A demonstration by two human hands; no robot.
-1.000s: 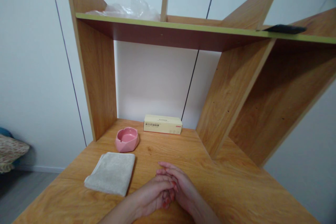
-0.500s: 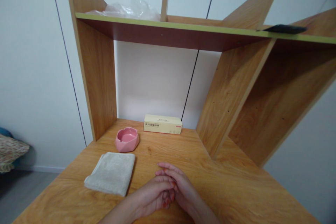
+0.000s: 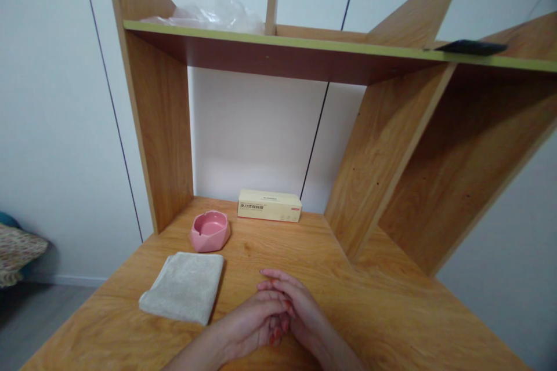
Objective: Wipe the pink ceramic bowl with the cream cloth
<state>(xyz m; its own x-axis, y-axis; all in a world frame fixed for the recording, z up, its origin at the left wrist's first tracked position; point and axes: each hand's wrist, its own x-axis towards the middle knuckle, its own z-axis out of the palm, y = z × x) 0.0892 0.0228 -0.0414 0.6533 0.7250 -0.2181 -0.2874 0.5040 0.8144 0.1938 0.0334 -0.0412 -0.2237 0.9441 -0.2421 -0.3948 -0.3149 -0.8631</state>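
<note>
My left hand (image 3: 248,327) and my right hand (image 3: 304,310) rest together on the wooden desk (image 3: 391,324), loosely clasped near its front edge. The right hand lies across the left, with some fingers stretched out to the left. Red-nailed fingers of the left hand curl inward beneath, partly hidden where the hands overlap. No object shows in either hand. To their left lies a folded grey cloth (image 3: 185,287), with a pink faceted ashtray (image 3: 210,232) just behind it. Farther back, a cream cling-film box (image 3: 270,206) stands against the white wall.
A wooden shelf (image 3: 243,38) spans above the desk, bearing a crumpled clear plastic bag (image 3: 217,16) and a flat black object (image 3: 472,47). Upright panels stand at the left (image 3: 161,133) and right (image 3: 387,168). Patterned fabric (image 3: 20,252) shows at the far left.
</note>
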